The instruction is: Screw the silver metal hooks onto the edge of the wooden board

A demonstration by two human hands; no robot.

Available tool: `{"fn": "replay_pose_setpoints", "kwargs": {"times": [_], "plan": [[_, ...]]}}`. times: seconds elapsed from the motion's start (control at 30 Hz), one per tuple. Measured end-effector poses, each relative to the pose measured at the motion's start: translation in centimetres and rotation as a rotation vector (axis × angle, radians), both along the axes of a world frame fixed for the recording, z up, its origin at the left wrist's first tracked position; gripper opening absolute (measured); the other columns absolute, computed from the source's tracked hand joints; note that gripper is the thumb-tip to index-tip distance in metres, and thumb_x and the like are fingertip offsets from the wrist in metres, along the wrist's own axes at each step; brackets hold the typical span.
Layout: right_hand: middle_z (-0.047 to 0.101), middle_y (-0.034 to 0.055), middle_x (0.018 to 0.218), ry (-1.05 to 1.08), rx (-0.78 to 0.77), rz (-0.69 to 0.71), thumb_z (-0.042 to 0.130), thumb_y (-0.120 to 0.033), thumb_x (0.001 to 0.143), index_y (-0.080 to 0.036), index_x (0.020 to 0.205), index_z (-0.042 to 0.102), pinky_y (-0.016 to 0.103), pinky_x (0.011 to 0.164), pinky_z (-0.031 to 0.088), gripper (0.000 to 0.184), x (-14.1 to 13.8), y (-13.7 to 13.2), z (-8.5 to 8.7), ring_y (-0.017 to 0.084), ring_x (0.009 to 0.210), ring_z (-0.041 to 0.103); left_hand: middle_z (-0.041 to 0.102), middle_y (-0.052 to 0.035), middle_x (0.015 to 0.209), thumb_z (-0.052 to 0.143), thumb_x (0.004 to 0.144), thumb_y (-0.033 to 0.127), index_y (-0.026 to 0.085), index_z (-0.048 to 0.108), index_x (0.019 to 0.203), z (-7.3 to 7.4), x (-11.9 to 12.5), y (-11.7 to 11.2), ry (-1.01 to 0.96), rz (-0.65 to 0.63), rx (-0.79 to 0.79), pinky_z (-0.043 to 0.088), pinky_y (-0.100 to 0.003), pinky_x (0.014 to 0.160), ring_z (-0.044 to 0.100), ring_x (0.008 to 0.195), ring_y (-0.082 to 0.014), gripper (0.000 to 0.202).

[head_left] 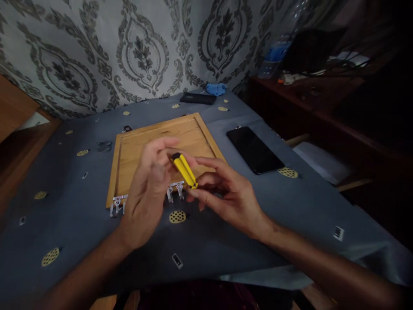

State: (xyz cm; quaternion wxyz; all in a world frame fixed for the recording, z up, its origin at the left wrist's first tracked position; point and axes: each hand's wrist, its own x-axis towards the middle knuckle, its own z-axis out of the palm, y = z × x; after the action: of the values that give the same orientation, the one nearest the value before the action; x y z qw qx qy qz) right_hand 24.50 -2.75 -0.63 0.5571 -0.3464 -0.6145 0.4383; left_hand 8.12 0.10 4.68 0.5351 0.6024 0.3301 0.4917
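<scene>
A small yellow stick-like object (185, 170) with a black end is held between the thumb and fingers of my right hand (230, 196). Its exact kind cannot be made out. My left hand (146, 196), somewhat blurred, is raised beside the object's black end, fingers and thumb apart. Below both hands lies a framed wooden panel (135, 155), partly covered by them. Metal hinges sit along its near edge: one hinge (118, 204) by the left corner, another hinge (176, 190) under the yellow object.
Right of the panel a black smartphone (254, 149) lies on the dark patterned tablecloth (226, 254). Behind are a black flat case (198, 99) and a crumpled blue item (216, 89). Small metal pieces (104, 146) lie left. A plastic bottle (274, 58) stands on the side furniture.
</scene>
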Motion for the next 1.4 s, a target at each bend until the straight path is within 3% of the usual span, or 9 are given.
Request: {"fn": "replay_pose_setpoints", "kwargs": {"times": [0.03, 0.1, 0.2, 0.3, 0.43, 0.63, 0.73, 1.07, 1.4], "plan": [[0.069, -0.0039, 0.079, -0.009, 0.032, -0.036, 0.067, -0.014, 0.088, -0.023, 0.132, 0.051, 0.021, 0.056, 0.059, 0.047, 0.2, -0.1, 0.1, 0.010, 0.066, 0.069, 0.065, -0.0032, 0.106, 0.059, 0.089, 0.061, 0.029, 0.053, 0.121, -0.4, -0.9, 0.2, 0.058, 0.054, 0.117, 0.052, -0.038, 0.089, 0.062, 0.106, -0.0229, 0.046], [0.068, -0.0028, 0.082, -0.035, 0.065, -0.110, 0.067, -0.018, 0.089, -0.024, 0.129, 0.054, 0.022, 0.057, 0.059, 0.042, 0.6, -0.2, 0.6, 0.011, 0.069, 0.069, 0.062, -0.0063, 0.123, 0.067, 0.088, 0.046, 0.028, 0.047, 0.130, -1.5, -2.7, 0.5, 0.397, 0.072, 0.259, 0.046, -0.044, 0.102, 0.058, 0.120, -0.0252, 0.050], [0.068, -0.0012, 0.083, -0.026, 0.034, -0.174, 0.067, -0.024, 0.091, -0.022, 0.119, 0.061, 0.023, 0.058, 0.060, 0.029, 0.9, -0.3, 1.5, 0.011, 0.069, 0.070, 0.059, -0.0127, 0.131, 0.077, 0.080, 0.043, 0.022, 0.044, 0.134, -3.3, -4.4, 0.7, 0.943, 0.020, 0.359, 0.045, -0.053, 0.102, 0.055, 0.125, -0.0329, 0.066], [0.069, -0.0011, 0.080, 0.042, -0.005, -0.161, 0.063, -0.031, 0.094, -0.022, 0.112, 0.061, 0.023, 0.058, 0.061, 0.020, 0.7, 0.0, 1.9, 0.013, 0.071, 0.071, 0.061, -0.0169, 0.128, 0.079, 0.078, 0.042, 0.016, 0.041, 0.136, -4.6, -4.7, 0.6, 1.160, 0.020, 0.482, 0.046, -0.058, 0.100, 0.055, 0.122, -0.0374, 0.074], [0.070, 0.0038, 0.096, 0.007, -0.017, -0.185, 0.059, -0.038, 0.096, -0.021, 0.107, 0.065, 0.024, 0.057, 0.059, 0.021, 0.3, 0.7, 1.8, 0.015, 0.080, 0.071, 0.064, -0.0165, 0.123, 0.078, 0.078, 0.043, 0.015, 0.040, 0.134, -4.9, -4.2, 0.4, 1.200, 0.031, 0.578, 0.046, -0.060, 0.100, 0.059, 0.116, -0.0383, 0.073], [0.067, 0.0034, 0.096, -0.301, 0.132, -0.280, 0.061, -0.036, 0.095, -0.025, 0.105, 0.072, 0.034, 0.083, 0.057, 0.019, 0.0, 1.5, 1.9, 0.017, 0.094, 0.064, 0.067, -0.0158, 0.119, 0.076, 0.081, 0.045, 0.016, 0.039, 0.133, -5.1, -3.8, 0.1, 1.187, 0.021, 0.598, 0.049, -0.057, 0.095, 0.062, 0.112, -0.0377, 0.070], [0.068, 0.0016, 0.090, -0.319, 0.172, -0.291, 0.064, -0.032, 0.093, -0.025, 0.104, 0.072, 0.030, 0.075, 0.057, 0.015, -0.2, 1.7, 1.8, 0.015, 0.084, 0.065, 0.068, -0.0152, 0.116, 0.076, 0.082, 0.043, 0.015, 0.040, 0.131, -5.5, -3.7, 0.0, 1.155, 0.022, 0.629, 0.051, -0.053, 0.091, 0.065, 0.106, -0.0352, 0.067], [0.067, 0.0029, 0.090, -0.283, 0.240, -0.282, 0.065, -0.022, 0.092, -0.022, 0.100, 0.066, 0.032, 0.072, 0.056, 0.008, -0.3, 2.2, 0.1, 0.017, 0.084, 0.065, 0.068, -0.0129, 0.112, 0.066, 0.090, 0.038, 0.017, 0.041, 0.128, -5.9, -3.5, -0.1, 1.136, 0.049, 0.600, 0.052, -0.050, 0.086, 0.064, 0.101, -0.0325, 0.049], [0.068, 0.0027, 0.091, -0.385, 0.267, -0.180, 0.061, -0.020, 0.095, -0.025, 0.108, 0.063, 0.034, 0.069, 0.057, 0.015, 0.2, 2.4, 1.1, 0.017, 0.082, 0.066, 0.070, -0.0111, 0.113, 0.063, 0.091, 0.042, 0.021, 0.043, 0.128, -6.1, -3.5, 0.1, 1.090, 0.067, 0.530, 0.053, -0.051, 0.086, 0.065, 0.102, -0.0326, 0.048]]}}
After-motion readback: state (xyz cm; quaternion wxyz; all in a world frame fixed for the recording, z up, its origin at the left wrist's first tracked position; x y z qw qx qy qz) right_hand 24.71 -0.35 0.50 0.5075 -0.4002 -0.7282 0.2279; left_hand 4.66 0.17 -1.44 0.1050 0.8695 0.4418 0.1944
